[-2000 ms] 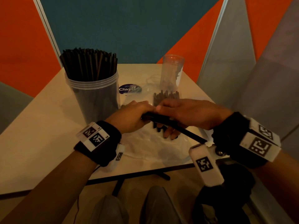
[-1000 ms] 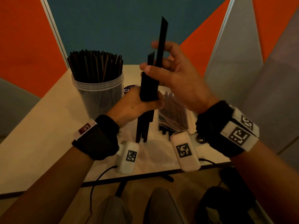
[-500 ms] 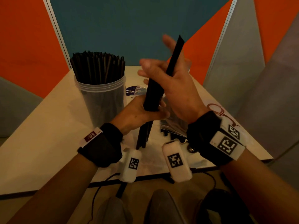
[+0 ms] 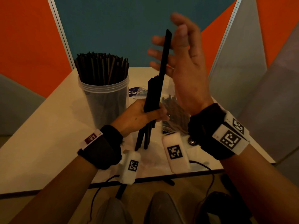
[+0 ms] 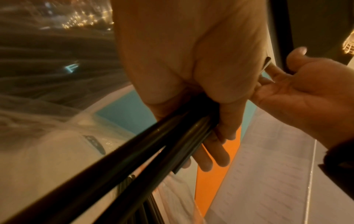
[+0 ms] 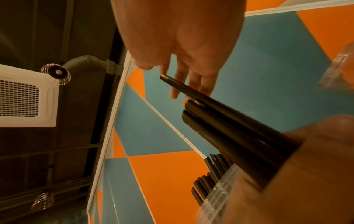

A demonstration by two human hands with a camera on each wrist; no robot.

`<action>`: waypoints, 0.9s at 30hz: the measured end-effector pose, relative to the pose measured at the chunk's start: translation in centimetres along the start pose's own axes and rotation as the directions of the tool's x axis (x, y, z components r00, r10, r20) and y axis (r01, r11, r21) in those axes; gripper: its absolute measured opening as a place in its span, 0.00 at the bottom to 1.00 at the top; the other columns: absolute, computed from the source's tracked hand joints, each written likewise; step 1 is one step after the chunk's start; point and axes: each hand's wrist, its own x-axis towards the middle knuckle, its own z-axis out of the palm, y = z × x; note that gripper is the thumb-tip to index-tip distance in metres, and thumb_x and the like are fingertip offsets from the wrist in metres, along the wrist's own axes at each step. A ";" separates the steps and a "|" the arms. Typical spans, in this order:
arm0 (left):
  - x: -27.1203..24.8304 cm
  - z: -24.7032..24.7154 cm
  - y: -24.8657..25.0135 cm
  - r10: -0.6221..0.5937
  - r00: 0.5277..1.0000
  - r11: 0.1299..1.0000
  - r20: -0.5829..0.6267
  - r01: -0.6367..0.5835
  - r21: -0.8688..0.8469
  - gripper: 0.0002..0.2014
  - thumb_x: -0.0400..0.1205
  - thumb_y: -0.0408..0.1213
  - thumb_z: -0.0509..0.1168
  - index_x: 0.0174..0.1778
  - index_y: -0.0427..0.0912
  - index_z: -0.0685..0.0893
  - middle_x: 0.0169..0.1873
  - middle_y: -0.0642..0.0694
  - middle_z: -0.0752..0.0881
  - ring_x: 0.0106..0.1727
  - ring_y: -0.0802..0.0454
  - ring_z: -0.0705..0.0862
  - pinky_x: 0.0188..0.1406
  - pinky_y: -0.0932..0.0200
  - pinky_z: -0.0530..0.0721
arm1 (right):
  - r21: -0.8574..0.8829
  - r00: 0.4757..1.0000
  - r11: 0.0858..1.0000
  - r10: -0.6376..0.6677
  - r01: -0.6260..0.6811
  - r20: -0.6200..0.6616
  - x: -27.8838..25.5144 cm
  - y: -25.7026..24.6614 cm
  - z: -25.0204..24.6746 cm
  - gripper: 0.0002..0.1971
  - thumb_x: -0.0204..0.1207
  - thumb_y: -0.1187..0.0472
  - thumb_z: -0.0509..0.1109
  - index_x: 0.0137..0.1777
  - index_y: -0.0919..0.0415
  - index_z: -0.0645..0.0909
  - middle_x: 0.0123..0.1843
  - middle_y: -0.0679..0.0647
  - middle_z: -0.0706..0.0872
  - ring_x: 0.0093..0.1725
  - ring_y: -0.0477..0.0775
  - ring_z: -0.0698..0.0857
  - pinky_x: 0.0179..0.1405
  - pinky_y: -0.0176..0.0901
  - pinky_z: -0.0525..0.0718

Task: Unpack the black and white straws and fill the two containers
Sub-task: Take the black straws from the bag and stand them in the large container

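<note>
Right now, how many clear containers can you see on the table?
1: the clear container, packed with black straws, stands left of the left hand. Another may be hidden behind the raised right hand.

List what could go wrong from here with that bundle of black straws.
1. One straw stands far above the rest of the bundle in the left hand; it could slip out, since the open right hand has no grip on it.
2. The jar looks packed with straws, so pushing more in may tip it or bend some.
</note>
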 end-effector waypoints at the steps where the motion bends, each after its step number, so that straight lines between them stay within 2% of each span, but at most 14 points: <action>1: 0.0 0.0 0.0 0.005 1.000 1.000 0.008 -0.005 0.007 0.10 0.82 0.33 0.66 0.52 0.29 0.83 0.46 0.40 0.90 0.52 0.48 0.89 0.59 0.58 0.85 | -0.006 1.000 1.000 -0.021 0.021 0.005 0.1 0.0 -0.1 0.15 0.88 0.59 0.49 0.70 0.60 0.69 0.57 0.62 0.85 0.56 0.60 0.88 0.53 0.52 0.88; 3: -0.1 -0.1 0.1 0.017 1.000 1.000 0.005 -0.017 0.025 0.10 0.79 0.32 0.69 0.51 0.29 0.84 0.46 0.38 0.89 0.52 0.48 0.89 0.60 0.57 0.84 | -0.070 0.999 0.997 -0.012 0.015 0.046 0.1 0.3 0.0 0.14 0.88 0.62 0.51 0.64 0.64 0.75 0.57 0.62 0.86 0.57 0.58 0.86 0.56 0.52 0.86; 6: -0.2 0.0 0.4 0.039 0.999 0.998 -0.028 -0.038 0.056 0.11 0.78 0.31 0.71 0.51 0.27 0.85 0.47 0.37 0.90 0.50 0.50 0.89 0.53 0.64 0.84 | -0.202 0.996 0.978 0.067 -0.053 0.066 -0.6 1.5 0.3 0.13 0.86 0.63 0.56 0.52 0.66 0.83 0.55 0.60 0.88 0.59 0.53 0.86 0.61 0.51 0.85; 8: -0.4 0.0 0.5 0.045 0.998 0.995 -0.037 -0.041 0.090 0.12 0.78 0.32 0.71 0.52 0.27 0.85 0.48 0.36 0.90 0.50 0.48 0.89 0.53 0.64 0.85 | -0.212 0.991 0.970 0.132 -0.121 0.036 -1.3 2.1 0.2 0.15 0.85 0.60 0.59 0.46 0.67 0.84 0.52 0.57 0.89 0.57 0.48 0.87 0.56 0.45 0.87; 10: -0.4 -0.2 0.3 0.032 0.999 0.995 -0.033 -0.029 0.096 0.12 0.78 0.32 0.71 0.53 0.28 0.85 0.48 0.36 0.90 0.51 0.47 0.89 0.57 0.60 0.85 | -0.127 0.980 0.972 0.200 -0.197 0.017 -2.0 2.5 0.1 0.16 0.85 0.58 0.60 0.49 0.71 0.81 0.52 0.60 0.88 0.53 0.49 0.88 0.44 0.35 0.87; 12: -0.5 -0.2 0.3 0.021 0.999 0.995 -0.029 -0.018 0.097 0.12 0.78 0.32 0.71 0.54 0.28 0.85 0.49 0.35 0.89 0.52 0.45 0.88 0.58 0.56 0.85 | -0.034 0.963 0.963 0.268 -0.267 0.021 -2.6 2.8 -0.1 0.14 0.82 0.56 0.64 0.58 0.67 0.76 0.53 0.65 0.88 0.52 0.54 0.89 0.45 0.40 0.89; 14: -0.6 0.0 0.5 0.028 0.999 0.994 -0.023 -0.026 0.103 0.10 0.79 0.31 0.69 0.53 0.29 0.85 0.46 0.37 0.90 0.48 0.48 0.89 0.51 0.60 0.87 | -0.027 0.939 0.942 0.335 -0.334 0.076 -2.8 3.5 -0.4 0.20 0.78 0.51 0.69 0.66 0.58 0.73 0.55 0.65 0.88 0.56 0.55 0.89 0.58 0.52 0.86; 15: -0.7 0.1 0.7 0.034 0.999 0.995 -0.024 -0.032 0.097 0.07 0.80 0.30 0.68 0.50 0.32 0.85 0.42 0.43 0.91 0.45 0.52 0.90 0.46 0.65 0.86 | -0.049 0.925 0.934 0.358 -0.355 0.125 -2.8 3.9 -0.5 0.22 0.76 0.50 0.70 0.67 0.56 0.73 0.56 0.63 0.88 0.58 0.55 0.88 0.62 0.55 0.84; 17: -0.7 0.3 1.0 0.063 0.997 0.993 -0.033 -0.059 0.100 0.05 0.81 0.28 0.66 0.47 0.41 0.84 0.34 0.53 0.90 0.40 0.60 0.89 0.41 0.70 0.83 | -0.118 0.905 0.924 0.382 -0.365 0.190 -3.0 4.4 -0.5 0.22 0.72 0.50 0.73 0.63 0.59 0.77 0.56 0.62 0.88 0.59 0.56 0.87 0.64 0.56 0.83; 20: -0.6 0.5 1.2 0.117 0.992 0.985 -0.052 -0.109 0.134 0.11 0.79 0.23 0.65 0.49 0.45 0.80 0.37 0.53 0.87 0.40 0.63 0.88 0.38 0.70 0.83 | -0.179 0.921 0.930 0.351 -0.321 0.172 -3.1 4.8 -0.1 0.14 0.75 0.60 0.74 0.56 0.67 0.80 0.48 0.59 0.88 0.52 0.54 0.88 0.60 0.54 0.85; 22: -0.7 0.5 1.4 0.131 0.990 0.986 -0.054 -0.124 0.109 0.13 0.79 0.22 0.65 0.53 0.45 0.80 0.43 0.50 0.87 0.43 0.62 0.88 0.40 0.69 0.84 | -0.183 0.934 0.944 0.306 -0.274 0.183 -3.0 4.6 0.2 0.09 0.79 0.63 0.69 0.52 0.70 0.79 0.43 0.58 0.86 0.47 0.54 0.87 0.59 0.54 0.84; 24: -0.7 0.3 1.6 0.148 0.988 0.984 -0.052 -0.142 0.111 0.14 0.80 0.25 0.66 0.60 0.42 0.80 0.51 0.46 0.88 0.50 0.60 0.87 0.46 0.66 0.85 | -0.167 0.945 0.956 0.271 -0.242 0.185 -2.8 4.1 0.5 0.05 0.81 0.64 0.66 0.49 0.67 0.78 0.42 0.59 0.85 0.48 0.61 0.87 0.60 0.58 0.84; 25: -0.8 0.0 1.7 0.154 0.987 0.980 -0.050 -0.146 0.134 0.15 0.79 0.29 0.68 0.62 0.41 0.80 0.53 0.46 0.88 0.53 0.59 0.87 0.51 0.64 0.85 | -0.136 0.948 0.961 0.264 -0.242 0.178 -2.6 3.5 0.6 0.03 0.82 0.64 0.65 0.49 0.64 0.77 0.41 0.60 0.84 0.50 0.66 0.87 0.60 0.61 0.84; 27: -1.0 -0.9 1.9 0.155 0.986 0.970 -0.064 -0.139 0.201 0.18 0.76 0.41 0.72 0.61 0.45 0.82 0.53 0.52 0.89 0.56 0.59 0.86 0.58 0.59 0.83 | -0.074 0.956 0.968 0.248 -0.239 0.155 -1.7 2.2 0.7 0.02 0.82 0.64 0.64 0.48 0.62 0.75 0.39 0.60 0.83 0.50 0.66 0.88 0.56 0.62 0.86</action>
